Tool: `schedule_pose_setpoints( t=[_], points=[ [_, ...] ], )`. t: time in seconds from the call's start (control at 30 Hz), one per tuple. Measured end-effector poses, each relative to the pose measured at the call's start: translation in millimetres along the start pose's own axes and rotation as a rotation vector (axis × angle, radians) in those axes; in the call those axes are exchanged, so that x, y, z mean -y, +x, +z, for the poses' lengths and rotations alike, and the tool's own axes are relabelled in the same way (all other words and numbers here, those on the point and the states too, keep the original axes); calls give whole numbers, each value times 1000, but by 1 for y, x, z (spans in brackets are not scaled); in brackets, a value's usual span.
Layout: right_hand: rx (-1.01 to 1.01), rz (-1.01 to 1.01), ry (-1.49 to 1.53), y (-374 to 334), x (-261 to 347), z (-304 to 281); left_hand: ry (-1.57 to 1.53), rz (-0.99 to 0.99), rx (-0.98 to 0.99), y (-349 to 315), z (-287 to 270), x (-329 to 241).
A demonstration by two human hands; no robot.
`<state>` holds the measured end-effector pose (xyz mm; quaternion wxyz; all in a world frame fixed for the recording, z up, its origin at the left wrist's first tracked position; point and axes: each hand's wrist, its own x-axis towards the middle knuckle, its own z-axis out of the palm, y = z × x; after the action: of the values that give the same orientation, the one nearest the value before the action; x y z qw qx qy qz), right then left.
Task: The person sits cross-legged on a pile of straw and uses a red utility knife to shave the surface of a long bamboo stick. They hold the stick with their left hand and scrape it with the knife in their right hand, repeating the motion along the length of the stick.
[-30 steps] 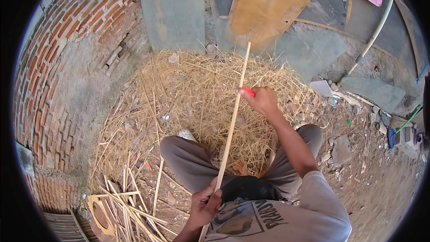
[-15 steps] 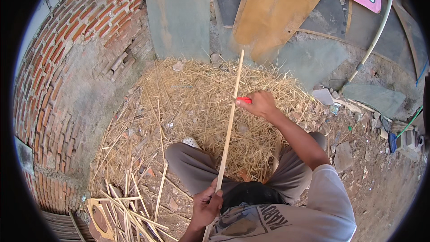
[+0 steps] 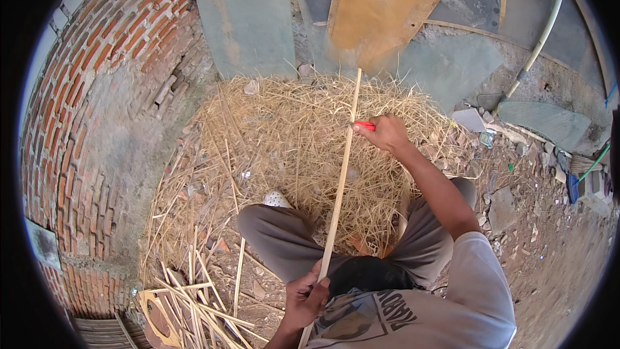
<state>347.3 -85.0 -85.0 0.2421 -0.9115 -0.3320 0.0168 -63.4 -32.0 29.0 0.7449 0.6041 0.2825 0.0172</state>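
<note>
A long pale bamboo strip (image 3: 340, 197) slants from my lap up over the shavings, its far end close to the leaning boards. My left hand (image 3: 305, 297) is closed around its near part, beside my left thigh. In my right hand (image 3: 387, 133) is a small red-handled knife (image 3: 365, 125), gripped with the fingers wrapped round it. The knife meets the strip in its far part; its blade is too small to make out clearly. Beneath the strip, a thick heap of straw-coloured shavings (image 3: 284, 129) covers the ground in front of my crossed legs.
More pale strips (image 3: 203, 310) lie piled at the lower left, by a board with a rounded cutout (image 3: 157, 323). A brick wall (image 3: 77, 155) rises on the left. Grey and brown boards (image 3: 381, 6) lean at the back. Rubble and a grey slab (image 3: 502, 210) lie to the right.
My right hand with the knife has slid farther along the strip toward its far end. The strip's far end has swung slightly right, and the whole view has shifted a little.
</note>
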Motion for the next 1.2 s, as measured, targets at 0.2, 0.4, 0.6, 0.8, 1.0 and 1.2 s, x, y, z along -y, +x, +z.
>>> schedule_pose_setpoints(
  t=[0.2, 0.4, 0.6, 0.8, 1.0, 1.2],
  points=[
    [-6, 367, 171, 21, -39, -10, 35, -18, 60, -10, -1, 8],
    [7, 9, 154, -24, 14, -20, -173, 58, -21, -8, -6, 8],
    [-109, -651, 240, -102, 89, -19, -238, 126, -62, 7, -3, 0],
    [-145, -378, 304, -84, 68, -19, -352, 114, -76, 10, -2, -2],
    [-148, -521, 234, -96, 82, -32, -362, 115, -41, 19, 0, 0],
    [-166, -301, 168, -68, 54, -22, -254, 97, -11, 14, 4, -1]
  ],
)
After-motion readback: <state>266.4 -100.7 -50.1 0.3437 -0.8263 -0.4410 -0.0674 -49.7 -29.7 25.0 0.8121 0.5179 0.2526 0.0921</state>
